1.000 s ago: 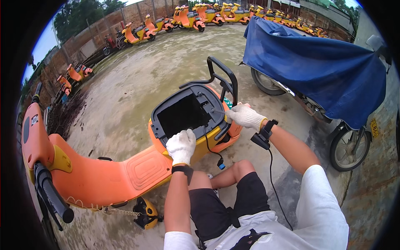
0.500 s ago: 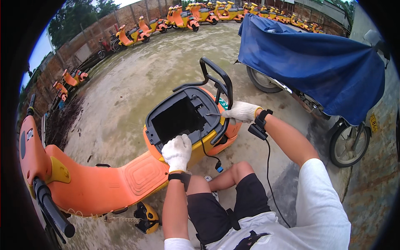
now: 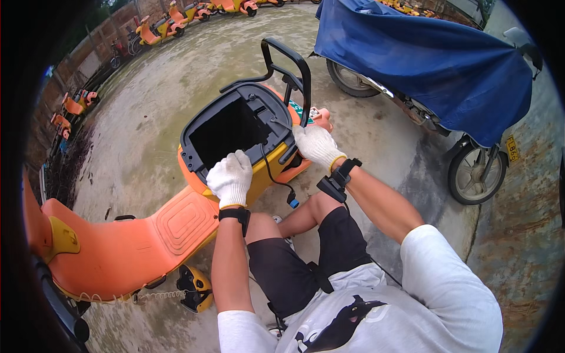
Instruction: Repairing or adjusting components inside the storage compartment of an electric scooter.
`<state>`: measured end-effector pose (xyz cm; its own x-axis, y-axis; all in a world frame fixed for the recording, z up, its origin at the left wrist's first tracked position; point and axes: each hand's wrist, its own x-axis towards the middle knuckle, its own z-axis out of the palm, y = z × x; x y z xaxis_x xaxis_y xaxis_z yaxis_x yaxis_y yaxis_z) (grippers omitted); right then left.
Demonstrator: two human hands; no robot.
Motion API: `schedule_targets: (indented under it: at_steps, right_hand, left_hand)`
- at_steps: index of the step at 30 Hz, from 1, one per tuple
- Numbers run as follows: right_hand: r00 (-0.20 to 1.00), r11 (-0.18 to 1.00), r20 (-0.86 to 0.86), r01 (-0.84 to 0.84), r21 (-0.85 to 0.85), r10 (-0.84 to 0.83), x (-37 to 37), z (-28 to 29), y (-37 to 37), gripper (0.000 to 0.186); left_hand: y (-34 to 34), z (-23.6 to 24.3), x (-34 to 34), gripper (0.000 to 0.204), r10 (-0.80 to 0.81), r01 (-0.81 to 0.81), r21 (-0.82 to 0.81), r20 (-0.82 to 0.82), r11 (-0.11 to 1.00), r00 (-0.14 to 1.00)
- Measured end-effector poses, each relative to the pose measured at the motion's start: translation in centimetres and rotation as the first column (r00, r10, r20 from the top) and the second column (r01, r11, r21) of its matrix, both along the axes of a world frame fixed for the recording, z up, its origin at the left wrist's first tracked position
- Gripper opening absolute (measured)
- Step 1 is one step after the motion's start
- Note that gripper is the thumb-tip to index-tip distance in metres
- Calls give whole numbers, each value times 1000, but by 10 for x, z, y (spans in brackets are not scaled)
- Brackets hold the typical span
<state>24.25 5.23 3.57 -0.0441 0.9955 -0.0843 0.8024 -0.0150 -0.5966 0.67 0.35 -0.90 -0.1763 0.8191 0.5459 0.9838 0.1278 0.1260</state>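
Observation:
An orange and yellow scooter [image 3: 126, 238] stands before me, its seat area open on a black-rimmed compartment [image 3: 197, 132] that is dark inside. My left hand [image 3: 231, 178], in a white knit glove, is closed at the near rim of that compartment; its fingertips are partly hidden. At the compartment's right end my gloved right hand [image 3: 318, 145] has its fingers closed round the end of a slim grey wrench-like tool [image 3: 282, 122], which lies over the rim. Between my hands a black cable with a blue-tipped plug [image 3: 292, 203] hangs down the scooter's side.
Behind the compartment rises a black tube rack [image 3: 303, 73]. A motorcycle under a blue cover [image 3: 424, 65] stands to the right. A yellow and black helmet [image 3: 197, 288] hangs by a coiled cord near the footboard. More scooters [image 3: 156, 29] line the brick wall.
The view has shifted, so the scooter sits farther left and higher. My right hand and the tool have swung toward me. My left hand stays at the near rim.

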Motion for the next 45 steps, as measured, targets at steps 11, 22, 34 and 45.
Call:
schedule_targets:
  at_steps: [11, 22, 34, 45]
  right_hand:
    - [981, 987, -130, -152, -56, 144, 15, 6, 1, 66]
    - [968, 929, -105, -248, -275, 227, 48, 73, 41, 64]
    - [960, 912, -155, -271, -308, 233, 54, 79, 62, 60]
    - [958, 886, -87, -286, -364, 274, 51, 83, 65, 61]
  left_hand:
    - [-4, 11, 0, 48, -18, 23, -59, 94, 998, 995]
    - [-4, 9, 0, 46, -25, 30, -62, 79, 998, 997]
    - [-5, 11, 1, 44, -35, 40, -61, 87, 997, 996]
    - [-3, 7, -1, 43, -32, 35, -38, 68, 999, 997]
